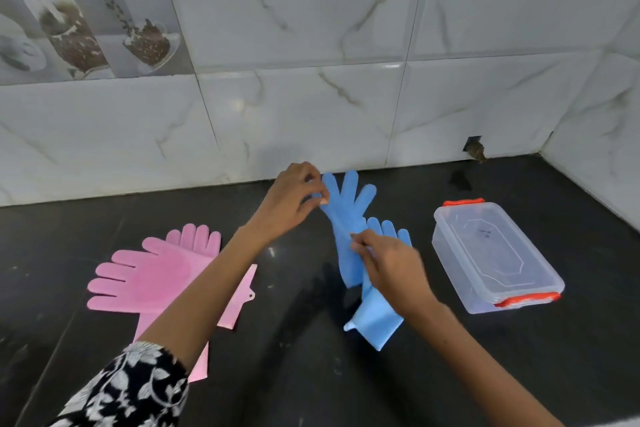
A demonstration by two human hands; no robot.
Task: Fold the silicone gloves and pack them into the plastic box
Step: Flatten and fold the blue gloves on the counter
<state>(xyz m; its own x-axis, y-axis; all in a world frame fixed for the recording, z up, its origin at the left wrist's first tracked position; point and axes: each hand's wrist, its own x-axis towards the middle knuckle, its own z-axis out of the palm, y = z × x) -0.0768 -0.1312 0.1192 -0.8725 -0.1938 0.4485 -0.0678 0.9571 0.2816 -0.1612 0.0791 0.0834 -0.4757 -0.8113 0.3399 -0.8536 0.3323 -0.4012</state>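
Note:
A blue silicone glove [346,215] is held up over the dark counter, fingers pointing toward the wall. My left hand [294,199] pinches it at the finger end, and my right hand [388,267] pinches its cuff part. A second blue glove [377,315] lies under my right hand, cuff toward me. Two pink gloves [152,277] lie overlapped at the left, partly hidden by my left forearm. The clear plastic box [491,253] with orange clips stands at the right with its lid on.
The black counter [311,374] runs back to a marble-tiled wall [311,114] and a side wall at the far right. A small hole with debris [474,149] sits at the wall base behind the box.

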